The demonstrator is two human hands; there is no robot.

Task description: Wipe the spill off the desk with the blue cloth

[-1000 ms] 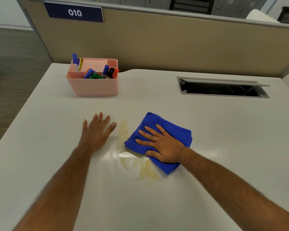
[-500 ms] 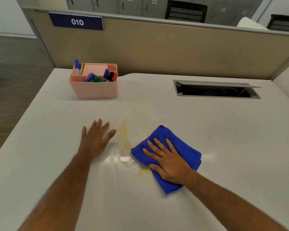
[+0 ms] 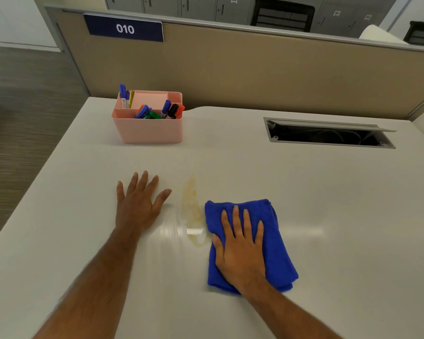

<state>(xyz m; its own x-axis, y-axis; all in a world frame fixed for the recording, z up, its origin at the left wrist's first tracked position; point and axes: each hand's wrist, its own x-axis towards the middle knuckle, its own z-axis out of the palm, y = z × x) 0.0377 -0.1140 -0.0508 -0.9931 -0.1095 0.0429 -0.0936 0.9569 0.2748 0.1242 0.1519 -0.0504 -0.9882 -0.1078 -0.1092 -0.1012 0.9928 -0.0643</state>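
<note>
The folded blue cloth (image 3: pixel 277 241) lies flat on the white desk (image 3: pixel 340 216), in front of me and slightly right. My right hand (image 3: pixel 240 245) presses down on it, palm flat and fingers spread. A yellowish spill (image 3: pixel 191 206) streaks the desk just left of the cloth, its lower end touching the cloth's left edge. My left hand (image 3: pixel 137 204) rests flat on the desk to the left of the spill, with its fingers apart and holding nothing.
A pink desk organizer (image 3: pixel 148 130) holding several markers stands at the back left. An open cable slot (image 3: pixel 328 135) is set into the desk at the back right. A tan partition (image 3: pixel 255 69) closes off the far edge.
My right hand has slid the cloth toward me and to the right and turned it squarer. Less of the spill's lower part shows. My left hand has stayed in place.
</note>
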